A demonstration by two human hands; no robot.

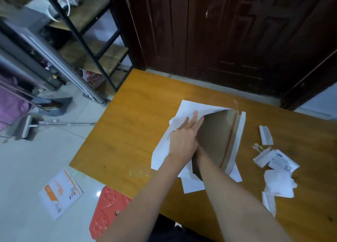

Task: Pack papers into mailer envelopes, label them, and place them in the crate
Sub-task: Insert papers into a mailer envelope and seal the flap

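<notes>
A large mailer envelope lies on the orange wooden table. It is white outside and brown inside, and its mouth gapes open with a red adhesive strip along the flap. My left hand rests on the envelope's white upper wall with its fingers at the lip, holding that wall up. My right hand reaches into the mouth; only the wrist shows and the fingers are hidden inside. White printed papers stick out from under the envelope at its near end.
Torn paper scraps and label pieces are scattered on the table's right side. A red plastic stool stands by the table's near-left corner. A white and orange printed packet lies on the floor. A black metal shelf stands at the back left.
</notes>
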